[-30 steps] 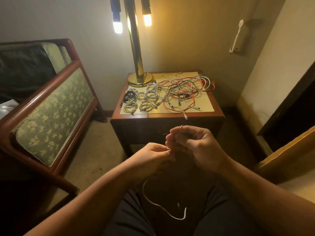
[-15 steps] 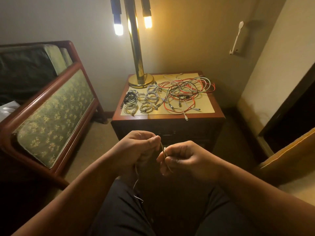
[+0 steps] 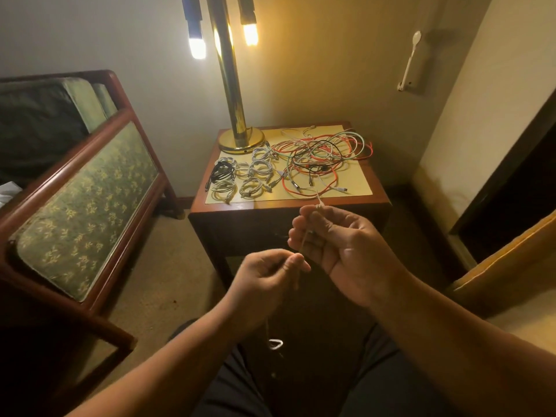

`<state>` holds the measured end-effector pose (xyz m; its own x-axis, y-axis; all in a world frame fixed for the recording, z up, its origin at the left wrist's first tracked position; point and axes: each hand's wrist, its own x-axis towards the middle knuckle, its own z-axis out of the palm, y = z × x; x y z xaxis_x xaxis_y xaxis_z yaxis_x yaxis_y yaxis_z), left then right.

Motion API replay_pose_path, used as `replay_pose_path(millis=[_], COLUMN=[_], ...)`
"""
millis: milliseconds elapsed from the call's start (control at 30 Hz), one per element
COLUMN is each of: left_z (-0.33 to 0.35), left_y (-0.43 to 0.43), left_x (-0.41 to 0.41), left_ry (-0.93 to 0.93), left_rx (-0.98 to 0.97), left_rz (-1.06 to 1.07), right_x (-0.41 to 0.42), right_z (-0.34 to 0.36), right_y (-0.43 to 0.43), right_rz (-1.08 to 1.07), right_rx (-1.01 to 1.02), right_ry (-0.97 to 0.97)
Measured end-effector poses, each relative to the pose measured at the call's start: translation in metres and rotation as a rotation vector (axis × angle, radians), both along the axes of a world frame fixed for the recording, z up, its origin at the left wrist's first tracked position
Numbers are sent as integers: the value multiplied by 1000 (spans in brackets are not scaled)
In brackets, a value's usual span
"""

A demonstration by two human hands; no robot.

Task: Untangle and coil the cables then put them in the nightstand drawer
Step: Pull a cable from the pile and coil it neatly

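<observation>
A thin white cable [image 3: 304, 240] runs between my two hands in front of the nightstand [image 3: 288, 206]. My right hand [image 3: 337, 245] pinches its plug end, which sticks up above the fingers. My left hand [image 3: 270, 272] pinches the cable lower down, and the rest hangs down to a small loop [image 3: 275, 344] over my lap. On the nightstand top lie several coiled cables [image 3: 240, 176] at the left and a tangled pile of red, white, green and black cables [image 3: 322, 158] at the right. The drawer front is in shadow.
A brass lamp [image 3: 237, 136] stands at the nightstand's back left corner. A wooden sofa with green cushions [image 3: 81, 200] is on the left. A dark doorway and a yellow edge [image 3: 511, 260] are on the right. Carpet lies between.
My right hand has risen and moved right with the plug end, opening its palm toward me. My left hand has dropped lower, and the cable now stretches between them.
</observation>
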<state>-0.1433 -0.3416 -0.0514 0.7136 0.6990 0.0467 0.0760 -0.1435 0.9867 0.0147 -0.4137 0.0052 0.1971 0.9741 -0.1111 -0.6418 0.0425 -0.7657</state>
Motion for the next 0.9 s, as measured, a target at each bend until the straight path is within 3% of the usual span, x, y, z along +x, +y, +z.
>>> replay_pose_path(millis=[133, 233, 333, 400, 533, 633, 767, 833, 900], left_z=[11, 22, 34, 39, 33, 23, 8, -1, -10], left_y=[-10, -9, -5, 3, 23, 28, 29, 29, 24], left_x=[6, 4, -2, -6, -11, -11, -8, -6, -3], left_ry=[160, 239, 227, 141, 5, 7, -38, -88, -190], left_rx=[9, 23, 55, 40, 132, 319, 388, 328, 95], left_rz=[-101, -240, -342, -324, -165, -37, 77, 61, -22], right_x=[12, 17, 21, 24, 20, 15, 10, 8, 5], right_z=[-11, -17, -24, -28, -34, -36, -34, -33, -31], right_y=[2, 3, 4, 3, -2, -4, -6, -7, -7], right_rz=[-212, -250, -183, 3, 355, 433, 496, 484, 456], right_rx=[-59, -75, -72, -34, 18, -9, -43, -41, -30], right_ry=[-307, -575, -904, -1004, -801, -635, -339, -250, -134])
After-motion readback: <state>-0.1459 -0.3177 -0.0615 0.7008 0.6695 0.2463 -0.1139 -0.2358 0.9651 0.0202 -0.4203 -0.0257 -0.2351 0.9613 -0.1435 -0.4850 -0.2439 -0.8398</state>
